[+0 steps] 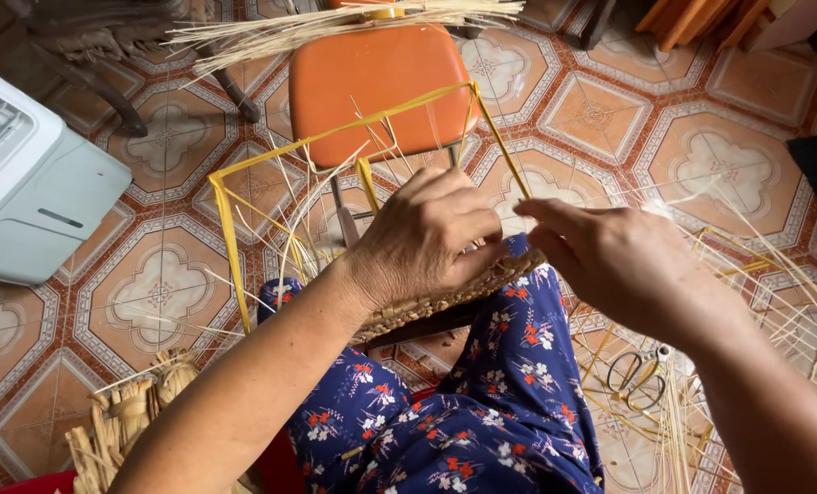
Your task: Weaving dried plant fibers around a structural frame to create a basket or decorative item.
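Woven band (445, 297): we see it resting across the lap, on the yellow wire frame (230, 247), steadied for plaiting.
Left hand (422, 240): grip curled closed over the band's edge.
Right hand (623, 261): fingertips pinched on the same edge.
Surroundings: scissors (637, 377) on the tiled floor (161, 293); orange stool (372, 82) carrying pale straw (335, 27); no labels are visible to us.

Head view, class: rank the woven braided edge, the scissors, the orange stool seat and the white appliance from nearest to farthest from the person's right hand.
From the right hand:
1. Woven braided edge: just left of the fingertips, on the lap; actual contact is unclear.
2. Scissors: on the floor, just below the hand.
3. Orange stool seat: up and to the left, behind the yellow frame.
4. White appliance: far left edge.
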